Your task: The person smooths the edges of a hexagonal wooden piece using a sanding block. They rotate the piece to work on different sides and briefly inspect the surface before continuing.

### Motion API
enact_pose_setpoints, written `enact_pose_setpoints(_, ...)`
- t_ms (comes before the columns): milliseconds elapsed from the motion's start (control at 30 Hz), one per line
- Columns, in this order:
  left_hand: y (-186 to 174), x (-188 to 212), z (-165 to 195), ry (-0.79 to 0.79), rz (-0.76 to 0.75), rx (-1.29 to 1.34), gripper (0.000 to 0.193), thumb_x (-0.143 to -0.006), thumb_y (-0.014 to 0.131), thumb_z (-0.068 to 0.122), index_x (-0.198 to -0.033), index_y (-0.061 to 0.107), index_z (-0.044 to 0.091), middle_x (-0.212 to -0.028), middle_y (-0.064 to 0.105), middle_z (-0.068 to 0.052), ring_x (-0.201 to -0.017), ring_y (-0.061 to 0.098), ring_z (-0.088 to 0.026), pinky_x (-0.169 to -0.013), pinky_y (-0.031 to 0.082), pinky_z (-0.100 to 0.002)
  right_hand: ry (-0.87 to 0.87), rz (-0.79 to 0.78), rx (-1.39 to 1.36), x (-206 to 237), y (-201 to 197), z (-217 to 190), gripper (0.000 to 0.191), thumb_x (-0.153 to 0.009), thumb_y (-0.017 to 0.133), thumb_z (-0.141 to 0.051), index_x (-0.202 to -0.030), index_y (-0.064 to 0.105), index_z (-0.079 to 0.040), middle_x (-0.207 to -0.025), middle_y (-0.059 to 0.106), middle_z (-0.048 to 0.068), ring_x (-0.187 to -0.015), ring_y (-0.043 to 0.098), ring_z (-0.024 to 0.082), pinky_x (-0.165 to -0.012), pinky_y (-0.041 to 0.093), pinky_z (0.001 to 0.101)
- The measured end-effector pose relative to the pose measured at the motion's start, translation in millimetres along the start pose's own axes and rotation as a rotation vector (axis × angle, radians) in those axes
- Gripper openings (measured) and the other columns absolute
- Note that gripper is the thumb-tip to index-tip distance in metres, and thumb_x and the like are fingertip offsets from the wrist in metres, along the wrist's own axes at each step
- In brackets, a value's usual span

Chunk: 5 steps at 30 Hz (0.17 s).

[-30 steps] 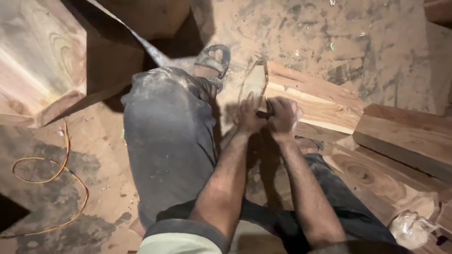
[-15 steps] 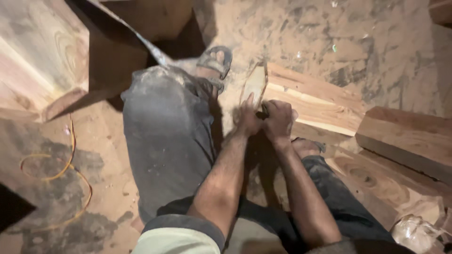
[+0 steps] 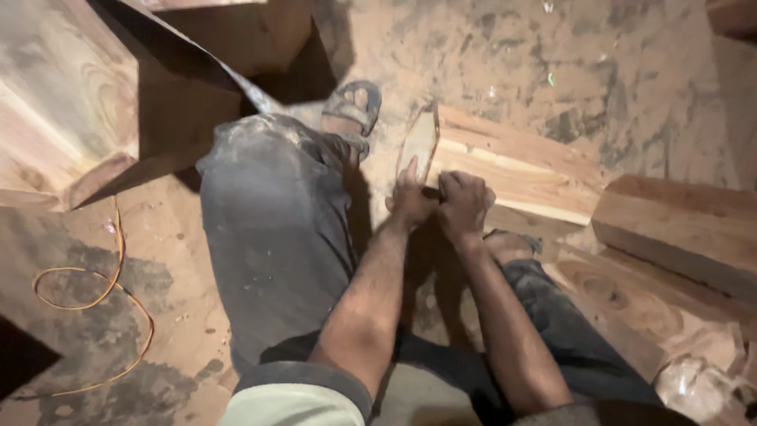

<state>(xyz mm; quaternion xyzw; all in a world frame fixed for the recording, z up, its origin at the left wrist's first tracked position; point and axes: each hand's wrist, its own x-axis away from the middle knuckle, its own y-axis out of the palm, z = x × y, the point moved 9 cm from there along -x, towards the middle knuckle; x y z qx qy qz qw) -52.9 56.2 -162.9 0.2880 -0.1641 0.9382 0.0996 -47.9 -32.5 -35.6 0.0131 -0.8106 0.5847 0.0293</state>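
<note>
Holding a small dark tool (image 3: 430,192) between both fists, right against the end of the wood block (image 3: 505,162) on the floor.
Left hand (image 3: 410,197) and right hand (image 3: 465,203) are closed tight on it; I'd say it's stiff and light, the block heavy.

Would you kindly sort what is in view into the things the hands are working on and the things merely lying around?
In hand:
- left hand and right hand, together at the end of the wooden plank
- a small dark thing between them, too hidden to identify

Lying about:
- orange cord
- big timber block
- large wood slab
- sandal
</note>
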Motion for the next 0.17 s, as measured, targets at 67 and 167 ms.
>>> enact_pose_setpoints(67, -4.1, -0.9, 6.1, 0.052, -0.013, 0.022, 0.128, -0.054, 0.094, 0.035, -0.16, 0.025, 0.014, -0.151, 0.043, -0.02, -0.143, 0.039, -0.04, -0.115, 0.036, -0.059, 0.003, -0.035, 0.038, -5.9, 0.2, 6.5, 0.019, -0.072, 0.069, -0.03, -0.082, 0.067, -0.014, -0.087, 0.065, 0.007, -0.092, 0.057, 0.034, -0.078, 0.038, 0.0508)
enact_pose_setpoints(167, -1.8, -6.5, 6.9, 0.021, -0.061, -0.026, 0.129, -0.053, 0.095, 0.034, -0.16, 0.024, 0.013, -0.154, 0.042, -0.019, -0.143, 0.039, -0.039, -0.113, 0.035, -0.061, 0.034, -0.046, 0.111, 3.1, 5.1, 20.5, 0.035, -0.074, 0.076, -0.041, -0.092, 0.069, -0.012, -0.097, 0.066, 0.006, -0.1, 0.058, 0.03, -0.088, 0.039, 0.0495)
